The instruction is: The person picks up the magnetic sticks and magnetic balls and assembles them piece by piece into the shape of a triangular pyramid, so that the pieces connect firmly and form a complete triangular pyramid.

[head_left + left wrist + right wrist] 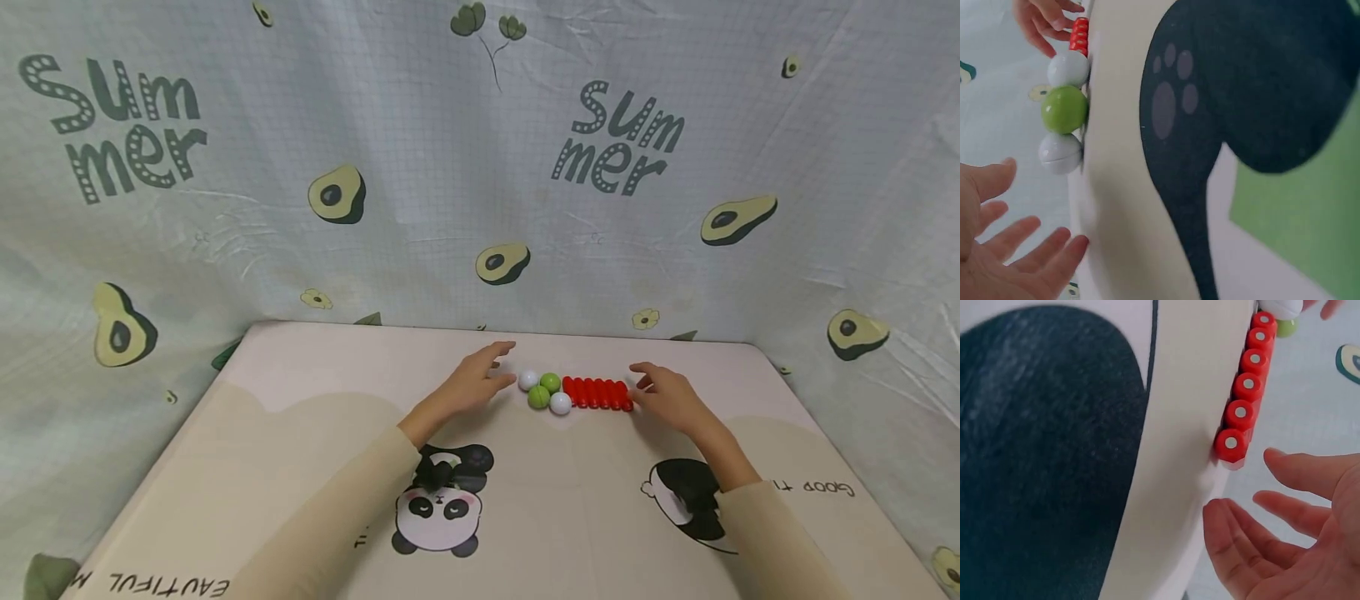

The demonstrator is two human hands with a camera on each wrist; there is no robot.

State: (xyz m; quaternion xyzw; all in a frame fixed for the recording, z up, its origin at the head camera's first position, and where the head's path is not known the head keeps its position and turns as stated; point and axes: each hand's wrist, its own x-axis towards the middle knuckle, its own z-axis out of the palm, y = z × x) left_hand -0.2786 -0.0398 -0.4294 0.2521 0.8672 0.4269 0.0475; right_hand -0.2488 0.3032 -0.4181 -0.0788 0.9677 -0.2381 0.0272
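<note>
Two white balls (560,403) and two green balls (538,397) lie in a tight cluster on the table. Against their right side runs a row of several small red cylinders (597,393), laid side by side; in the right wrist view their round ends (1240,413) show pale dots. My left hand (474,380) hovers just left of the balls, fingers spread and relaxed, holding nothing. A seam shows on the nearest white ball (1061,154) in the left wrist view. Beyond the row's right end is my right hand (666,398), its fingers loosely bent, a small gap visible in the right wrist view.
The table (300,450) has a pale printed cover with a panda (438,508) and lettering. Behind and along both sides hangs a light curtain (420,167) printed with avocados and words. The table's back edge lies close behind the balls.
</note>
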